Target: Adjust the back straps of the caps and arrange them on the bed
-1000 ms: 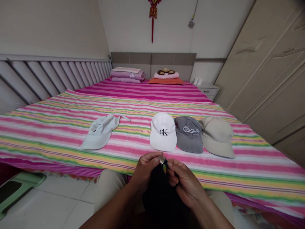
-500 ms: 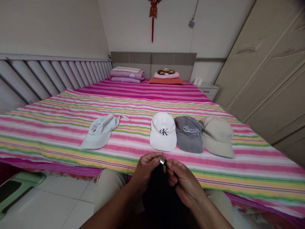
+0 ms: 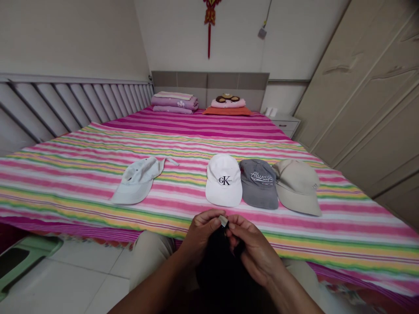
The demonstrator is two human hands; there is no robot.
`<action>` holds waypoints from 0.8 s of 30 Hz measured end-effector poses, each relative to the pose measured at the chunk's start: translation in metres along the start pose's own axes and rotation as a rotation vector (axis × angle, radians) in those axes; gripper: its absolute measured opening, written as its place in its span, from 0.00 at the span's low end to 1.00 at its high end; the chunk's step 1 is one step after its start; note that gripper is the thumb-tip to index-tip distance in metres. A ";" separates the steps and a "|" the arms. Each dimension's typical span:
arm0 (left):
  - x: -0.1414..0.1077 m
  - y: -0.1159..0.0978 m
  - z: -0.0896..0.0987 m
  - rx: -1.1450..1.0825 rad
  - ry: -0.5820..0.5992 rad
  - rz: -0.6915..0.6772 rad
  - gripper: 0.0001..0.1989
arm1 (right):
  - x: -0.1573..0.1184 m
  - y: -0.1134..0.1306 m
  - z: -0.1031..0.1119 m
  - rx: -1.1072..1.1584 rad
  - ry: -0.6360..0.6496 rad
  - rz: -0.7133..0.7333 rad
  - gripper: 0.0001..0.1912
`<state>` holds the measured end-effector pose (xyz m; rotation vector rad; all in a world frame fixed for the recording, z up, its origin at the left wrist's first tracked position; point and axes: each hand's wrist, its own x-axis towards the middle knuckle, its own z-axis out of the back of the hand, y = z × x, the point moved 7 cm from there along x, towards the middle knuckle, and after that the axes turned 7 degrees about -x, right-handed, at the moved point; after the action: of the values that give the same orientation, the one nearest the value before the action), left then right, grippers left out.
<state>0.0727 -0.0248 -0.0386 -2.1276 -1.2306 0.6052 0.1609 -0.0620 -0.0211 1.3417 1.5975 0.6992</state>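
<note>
Just past the bed's front edge, both my hands are closed on a black cap, whose outline is largely lost in its dark cloth. My left hand pinches the cap's small metal buckle between thumb and forefinger. Close beside it, my right hand grips the black strap by the buckle, its lower fingers curled round dark cloth. Beyond my hands lie a white cap with black letters, a grey cap with white lettering and a beige cap, side by side and touching.
A pale cap with a loose strap lies apart on the left of the striped bedspread. Folded bedding is stacked by the headboard. A green stool stands on the tiled floor at lower left.
My right hand has shifted slightly, bringing its fingertips closer to the buckle, and its lower fingers are wrapped more around the black cloth. The buckle has tilted a little. The caps on the bed stay put.
</note>
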 end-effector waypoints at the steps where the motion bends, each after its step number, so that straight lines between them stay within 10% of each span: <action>1: 0.000 0.001 0.000 -0.004 0.005 0.014 0.12 | 0.000 0.000 0.000 0.012 0.009 -0.009 0.11; 24: 0.000 -0.008 -0.009 0.147 0.104 -0.075 0.15 | -0.001 0.003 0.001 -0.030 0.008 0.069 0.14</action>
<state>0.0734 -0.0240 -0.0267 -1.9569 -1.1666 0.5284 0.1630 -0.0626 -0.0187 1.3787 1.5477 0.7686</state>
